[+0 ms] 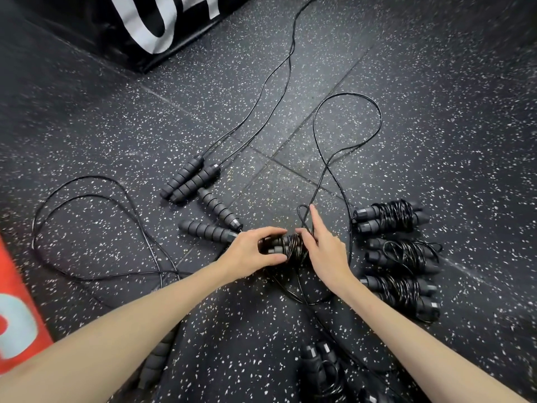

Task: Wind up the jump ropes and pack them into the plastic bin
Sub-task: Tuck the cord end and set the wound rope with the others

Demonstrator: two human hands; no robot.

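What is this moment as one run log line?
step: winding | left hand: grips handles | right hand: wraps cord | wound bundles: on floor | bin: unseen

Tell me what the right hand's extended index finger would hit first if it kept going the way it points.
The right hand points up-frame along the floor; first comes the loose cord loop it is winding, then bare speckled floor. Depth is uncertain.

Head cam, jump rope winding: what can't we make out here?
- Plastic bin: not in the head view.
- Handles of the rope being wound: mostly covered by the left hand, right hand and cord coils.
- Far rope: runs off the top edge.
- Bundles at the bottom: blurred, cut by the edge, count unclear.
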